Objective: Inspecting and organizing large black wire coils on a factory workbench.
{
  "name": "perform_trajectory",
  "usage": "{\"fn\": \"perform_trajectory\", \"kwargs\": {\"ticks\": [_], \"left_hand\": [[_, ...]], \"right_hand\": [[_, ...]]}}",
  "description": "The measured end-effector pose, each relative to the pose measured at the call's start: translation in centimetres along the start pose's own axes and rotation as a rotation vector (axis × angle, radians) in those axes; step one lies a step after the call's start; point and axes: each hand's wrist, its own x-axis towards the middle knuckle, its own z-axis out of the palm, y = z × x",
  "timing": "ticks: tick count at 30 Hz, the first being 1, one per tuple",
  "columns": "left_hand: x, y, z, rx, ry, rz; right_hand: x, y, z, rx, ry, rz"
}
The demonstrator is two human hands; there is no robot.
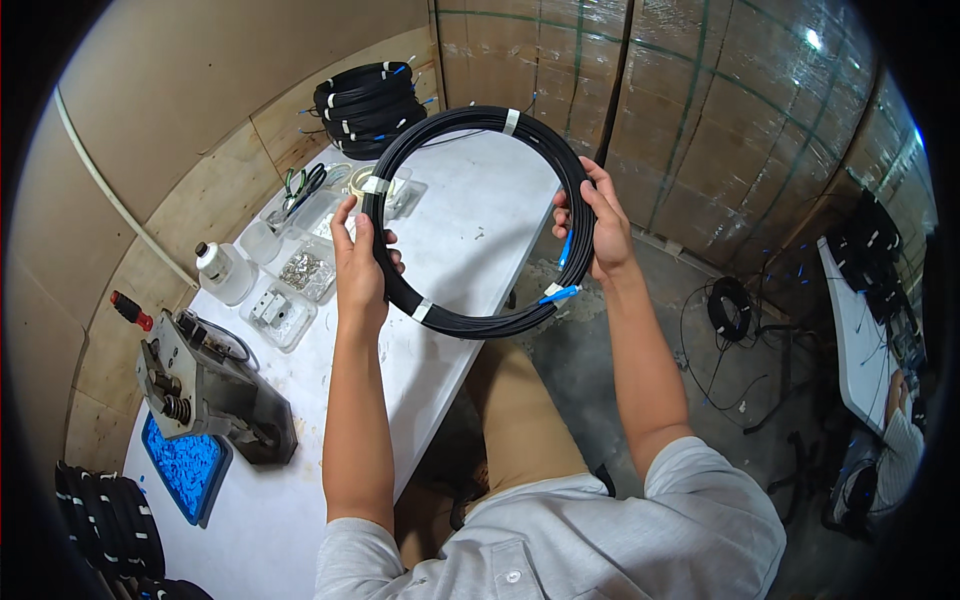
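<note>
left hand (pixel 362 255): gripping left side of black cable coil (pixel 475 327)
right hand (pixel 610 230): gripping its right side, near blue connectors (pixel 563 294)
black cable coil: held up between both hands over worktop (pixel 445 220) edge, white bands around it
metal press (pixel 225 395): on worktop, beside blue tray (pixel 218 482) of small blue pieces (pixel 183 460)
white bottle (pixel 226 272): just beside clear containers (pixel 278 318)
stacked coils (pixel 365 110): worktop's far end
wrapped cartons (pixel 530 65): background
</note>
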Motion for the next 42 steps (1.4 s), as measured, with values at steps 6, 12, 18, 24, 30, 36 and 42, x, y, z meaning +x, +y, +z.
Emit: {"fn": "perform_trajectory", "kwargs": {"ticks": [6,12,18,24,30,36,42], "left_hand": [[-0.3,0.6,-2.2,-0.079,-0.173,0.12],[-0.2,2.3,-3.7,0.105,-0.165,0.084],[0.9,3.9,-7.6,-0.007,-0.106,-0.159],[-1.4,5.0,-9.7,0.029,-0.193,-0.143],[-3.1,4.4,-9.7,0.57,0.052,0.096],[-4.5,3.3,-9.4,-0.061,0.317,0.079],[-6.8,4.0,-12.5,-0.048,0.341,0.118]], "right_hand": [[0.3,1.7,0.0,0.056,0.01,0.031],[0.5,1.7,-0.6,0.168,-0.067,0.226],[0.6,3.3,-1.6,0.27,-0.542,0.14],[1.2,2.0,0.7,-0.209,-0.223,0.2],[3.1,4.4,3.9,-0.719,0.17,-0.129],[1.7,8.4,8.1,-0.422,0.109,0.036],[-0.5,10.4,12.6,-0.17,-0.122,0.135]]}}
